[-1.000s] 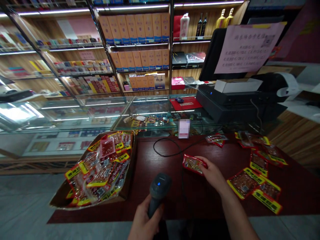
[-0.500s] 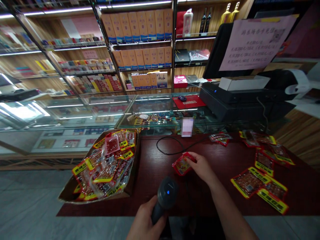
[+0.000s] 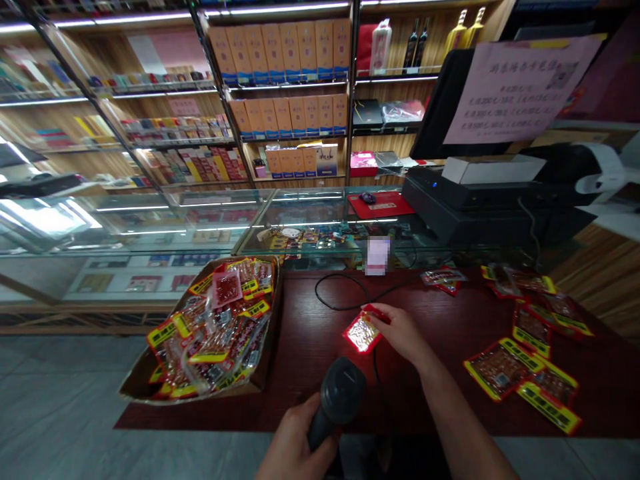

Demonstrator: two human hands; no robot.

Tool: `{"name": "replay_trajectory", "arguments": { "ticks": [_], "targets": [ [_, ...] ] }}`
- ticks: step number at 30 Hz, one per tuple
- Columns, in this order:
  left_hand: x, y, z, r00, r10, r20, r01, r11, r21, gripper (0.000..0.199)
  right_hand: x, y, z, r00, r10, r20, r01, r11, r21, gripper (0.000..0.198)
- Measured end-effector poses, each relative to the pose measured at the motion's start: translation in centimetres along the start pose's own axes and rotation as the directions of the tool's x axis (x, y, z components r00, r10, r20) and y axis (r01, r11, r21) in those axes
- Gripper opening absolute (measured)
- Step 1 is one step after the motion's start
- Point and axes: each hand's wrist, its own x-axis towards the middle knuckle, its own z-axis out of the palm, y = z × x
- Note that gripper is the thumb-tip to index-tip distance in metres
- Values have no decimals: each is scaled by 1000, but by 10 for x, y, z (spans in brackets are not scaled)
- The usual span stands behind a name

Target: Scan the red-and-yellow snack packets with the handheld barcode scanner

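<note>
A dark handheld barcode scanner is gripped by its handle in my left hand, its head tilted toward the packet. My right hand pinches the upper right corner of a small red snack packet just over the dark red tabletop. Bright light glares off the packet's face, so its print cannot be read. To the left stands an open cardboard box heaped with red and yellow snack packets. More packets lie scattered on the right of the tabletop.
A black cable loops across the tabletop behind my right hand. Beyond it runs a glass display counter with a red mat and mouse. A monitor with a paper sign stands at the back right. Stocked shelves line the wall.
The scanner has moved slightly up and right, and its blue light no longer shows. The packet in my right hand is now brightly lit, where before its print was visible.
</note>
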Motion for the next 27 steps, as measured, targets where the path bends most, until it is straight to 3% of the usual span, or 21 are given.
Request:
{"name": "replay_trajectory", "arguments": {
  "ticks": [3, 6, 11, 14, 17, 21, 24, 27],
  "targets": [
    [0, -5, -1, 999, -18, -27, 18, 1000, -10, 20, 2, -2, 5, 1000, -16, 8, 16, 1000, 16, 29],
    [-1, -16, -2, 986, -67, -153, 60, 997, -52, 18, 13, -4, 20, 999, -38, -17, 39, 997, 65, 36],
    [-7, -42, -11, 939, -215, -269, 164, 966, -201, 26, 47, -38, 76, 975, -221, -24, 222, 969, 112, 42],
    [-13, -51, -18, 922, -263, -282, 192, 947, -258, 33, 70, -80, 126, 916, -401, 29, 398, 914, 78, 37],
    [-19, -53, -23, 915, -272, -298, 195, 945, -262, 33, 91, -121, 178, 820, -548, 165, 549, 835, 41, 41],
    [-24, -52, -25, 902, -278, -331, 204, 949, -242, 35, 103, -153, 227, 707, -600, 375, 650, 760, -10, 48],
    [-24, -51, -26, 898, -292, -331, 224, 948, -228, 41, 95, -149, 227, 689, -569, 448, 663, 744, -76, 49],
    [-21, -51, -26, 897, -311, -314, 251, 943, -219, 51, 82, -116, 185, 783, -490, 382, 591, 777, -215, 51]
  ]
}}
